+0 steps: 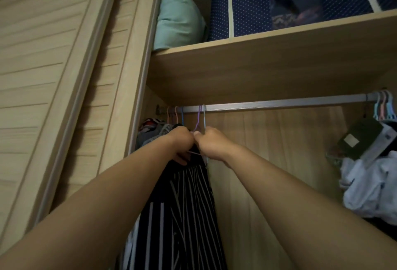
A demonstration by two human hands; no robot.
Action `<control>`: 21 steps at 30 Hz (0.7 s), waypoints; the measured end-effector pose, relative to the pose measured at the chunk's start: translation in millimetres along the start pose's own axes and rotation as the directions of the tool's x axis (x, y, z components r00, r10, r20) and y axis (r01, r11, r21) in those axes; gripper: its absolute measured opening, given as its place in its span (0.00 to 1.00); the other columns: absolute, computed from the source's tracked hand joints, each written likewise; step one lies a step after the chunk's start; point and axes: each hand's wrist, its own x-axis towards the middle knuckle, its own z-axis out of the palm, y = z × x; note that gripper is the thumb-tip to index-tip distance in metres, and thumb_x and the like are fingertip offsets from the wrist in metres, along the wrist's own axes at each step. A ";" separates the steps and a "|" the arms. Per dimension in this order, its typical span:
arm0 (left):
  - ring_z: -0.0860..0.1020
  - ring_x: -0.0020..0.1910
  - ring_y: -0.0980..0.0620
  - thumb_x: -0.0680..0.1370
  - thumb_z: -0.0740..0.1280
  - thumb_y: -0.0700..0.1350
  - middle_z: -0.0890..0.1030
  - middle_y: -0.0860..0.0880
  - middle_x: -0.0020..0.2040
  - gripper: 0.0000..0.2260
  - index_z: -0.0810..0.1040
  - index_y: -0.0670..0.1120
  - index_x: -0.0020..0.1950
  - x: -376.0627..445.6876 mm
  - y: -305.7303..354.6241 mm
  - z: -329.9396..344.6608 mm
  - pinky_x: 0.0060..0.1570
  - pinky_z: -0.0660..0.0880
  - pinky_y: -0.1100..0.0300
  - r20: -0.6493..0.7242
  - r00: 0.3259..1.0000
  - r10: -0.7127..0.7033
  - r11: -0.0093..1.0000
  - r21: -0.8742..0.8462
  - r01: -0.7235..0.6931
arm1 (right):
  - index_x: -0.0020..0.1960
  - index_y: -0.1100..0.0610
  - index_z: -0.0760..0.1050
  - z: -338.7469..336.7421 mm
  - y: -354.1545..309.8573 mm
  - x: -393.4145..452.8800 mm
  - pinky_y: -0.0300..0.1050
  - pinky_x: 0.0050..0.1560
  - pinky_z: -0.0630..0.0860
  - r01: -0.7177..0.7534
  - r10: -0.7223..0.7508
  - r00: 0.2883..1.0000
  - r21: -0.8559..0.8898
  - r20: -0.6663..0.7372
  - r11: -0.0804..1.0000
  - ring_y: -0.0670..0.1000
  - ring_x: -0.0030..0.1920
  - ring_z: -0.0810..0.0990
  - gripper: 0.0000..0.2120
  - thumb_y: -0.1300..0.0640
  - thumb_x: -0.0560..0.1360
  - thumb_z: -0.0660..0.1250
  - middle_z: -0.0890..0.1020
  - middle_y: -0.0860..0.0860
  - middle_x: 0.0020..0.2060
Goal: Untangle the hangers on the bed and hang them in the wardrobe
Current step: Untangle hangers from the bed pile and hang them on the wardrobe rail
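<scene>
A metal rail (268,104) runs across the open wardrobe under a wooden shelf. A purple hanger (197,119) and a light blue hanger (204,117) hook over the rail near its left end. My left hand (181,144) and my right hand (212,144) meet just below those hooks, both closed around the hangers' thin frames. A black garment with white stripes (184,205) hangs beneath my hands. More pastel hangers (384,105) bunch at the rail's far right end.
The sliding louvred door (53,76) stands at left. The upper shelf (257,54) carries a teal pillow (178,18) and a navy dotted storage box (290,5). White and dark clothes (369,175) hang at right. Other garments (154,130) crowd the left end.
</scene>
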 end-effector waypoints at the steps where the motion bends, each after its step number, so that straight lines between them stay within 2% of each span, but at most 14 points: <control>1: 0.81 0.49 0.41 0.84 0.57 0.45 0.80 0.40 0.58 0.13 0.74 0.41 0.65 -5.0 -1.5 -1.3 0.47 0.82 0.43 -0.015 1.000 -0.006 1.000 -0.030 0.005 | 0.68 0.63 0.73 -2.4 -0.7 -5.9 0.44 0.55 0.70 0.006 -0.006 1.000 0.000 0.025 1.000 0.59 0.64 0.76 0.21 0.49 0.84 0.56 0.77 0.60 0.66; 3: 0.80 0.54 0.41 0.85 0.55 0.46 0.79 0.42 0.60 0.15 0.73 0.40 0.67 -14.3 -5.4 -5.4 0.51 0.81 0.43 -0.042 0.999 0.024 0.998 -0.050 -0.026 | 0.69 0.61 0.73 -7.2 -2.6 -20.8 0.44 0.58 0.71 -0.002 0.002 0.998 -0.008 0.070 1.000 0.57 0.62 0.76 0.21 0.49 0.85 0.55 0.77 0.60 0.66; 4: 0.80 0.54 0.41 0.85 0.55 0.46 0.79 0.41 0.60 0.16 0.73 0.39 0.67 -23.0 -8.0 -7.4 0.53 0.80 0.43 -0.070 0.997 0.039 0.997 -0.067 -0.044 | 0.71 0.61 0.71 -9.3 -3.0 -30.0 0.44 0.62 0.70 -0.011 0.012 0.997 -0.021 0.075 1.000 0.57 0.65 0.75 0.22 0.49 0.85 0.54 0.75 0.60 0.69; 7: 0.78 0.47 0.45 0.84 0.55 0.45 0.78 0.37 0.63 0.16 0.74 0.41 0.68 -37.6 -18.3 -13.9 0.45 0.80 0.50 -0.143 0.986 0.086 0.989 -0.111 -0.103 | 0.76 0.65 0.62 -19.6 -5.9 -60.8 0.44 0.68 0.64 -0.069 0.075 0.996 -0.109 0.052 0.992 0.59 0.74 0.66 0.27 0.47 0.85 0.52 0.67 0.60 0.75; 10: 0.73 0.38 0.49 0.84 0.58 0.45 0.79 0.39 0.61 0.14 0.73 0.44 0.68 -51.5 -28.2 -18.2 0.44 0.77 0.54 -0.202 0.975 0.097 0.991 -0.070 -0.113 | 0.75 0.66 0.63 -29.7 -4.7 -89.0 0.47 0.67 0.65 -0.125 0.137 0.989 -0.183 0.054 0.975 0.61 0.73 0.66 0.26 0.49 0.86 0.53 0.68 0.62 0.74; 11: 0.72 0.38 0.49 0.83 0.61 0.44 0.80 0.41 0.59 0.13 0.72 0.42 0.66 -63.8 -27.1 -18.9 0.45 0.75 0.56 -0.219 0.973 0.072 0.996 0.059 -0.060 | 0.75 0.66 0.64 -31.0 -4.8 -101.0 0.46 0.66 0.66 -0.148 0.164 0.984 -0.210 0.063 0.966 0.61 0.73 0.67 0.25 0.50 0.86 0.53 0.68 0.62 0.74; 12: 0.71 0.38 0.49 0.82 0.63 0.44 0.80 0.43 0.57 0.11 0.72 0.41 0.63 -76.0 -32.3 -17.7 0.47 0.73 0.56 -0.177 0.975 0.132 0.950 0.305 -0.073 | 0.74 0.66 0.64 -31.9 -4.5 -108.9 0.45 0.65 0.66 -0.165 0.187 0.980 -0.238 0.074 0.957 0.61 0.72 0.68 0.23 0.52 0.86 0.53 0.69 0.62 0.73; 13: 0.72 0.40 0.49 0.82 0.65 0.43 0.80 0.45 0.53 0.10 0.73 0.40 0.60 -91.9 -36.5 -18.3 0.48 0.74 0.55 -0.186 0.973 0.135 0.908 0.416 -0.046 | 0.75 0.66 0.64 -31.5 -3.6 -120.3 0.45 0.65 0.67 -0.183 0.213 0.973 -0.262 0.091 0.947 0.61 0.71 0.69 0.23 0.52 0.86 0.53 0.68 0.62 0.73; 14: 0.74 0.42 0.48 0.82 0.65 0.43 0.80 0.46 0.49 0.09 0.73 0.40 0.59 -100.5 -38.1 -20.1 0.51 0.75 0.55 -0.158 0.982 0.105 0.904 0.428 -0.028 | 0.76 0.64 0.62 -31.8 -3.8 -127.2 0.46 0.65 0.68 -0.197 0.239 0.964 -0.288 0.118 0.937 0.61 0.70 0.70 0.24 0.51 0.86 0.53 0.68 0.61 0.74; 16: 0.80 0.49 0.45 0.82 0.64 0.44 0.81 0.45 0.49 0.11 0.75 0.41 0.62 -129.0 -38.5 -22.2 0.50 0.76 0.54 -0.138 0.988 0.072 0.951 0.310 -0.026 | 0.77 0.62 0.60 -35.5 -7.2 -144.0 0.53 0.66 0.73 -0.219 0.292 0.938 -0.334 0.186 0.917 0.61 0.66 0.72 0.26 0.48 0.85 0.55 0.68 0.59 0.73; 18: 0.82 0.55 0.42 0.82 0.60 0.43 0.81 0.41 0.53 0.09 0.76 0.46 0.60 -164.6 -34.8 -23.1 0.49 0.80 0.52 -0.152 0.988 -0.001 1.000 -0.004 0.000 | 0.76 0.61 0.62 -37.7 -12.0 -154.1 0.57 0.65 0.75 -0.203 0.292 0.928 -0.342 0.231 0.917 0.60 0.63 0.74 0.26 0.47 0.84 0.57 0.69 0.59 0.72; 19: 0.82 0.55 0.40 0.82 0.59 0.41 0.81 0.39 0.54 0.08 0.76 0.46 0.56 -178.4 -33.5 -24.1 0.50 0.82 0.50 -0.198 0.980 0.003 0.998 -0.061 -0.015 | 0.75 0.60 0.63 -39.8 -15.3 -158.2 0.58 0.64 0.76 -0.187 0.274 0.930 -0.328 0.243 0.926 0.61 0.62 0.75 0.25 0.47 0.84 0.58 0.71 0.59 0.70; 21: 0.83 0.54 0.39 0.81 0.59 0.40 0.82 0.38 0.55 0.07 0.76 0.43 0.52 -218.7 -30.3 -29.0 0.50 0.82 0.46 -0.252 0.968 0.005 1.000 -0.002 -0.005 | 0.74 0.60 0.66 -43.9 -24.0 -172.2 0.59 0.62 0.77 -0.141 0.221 0.937 -0.286 0.269 0.948 0.62 0.62 0.76 0.24 0.47 0.83 0.60 0.73 0.57 0.68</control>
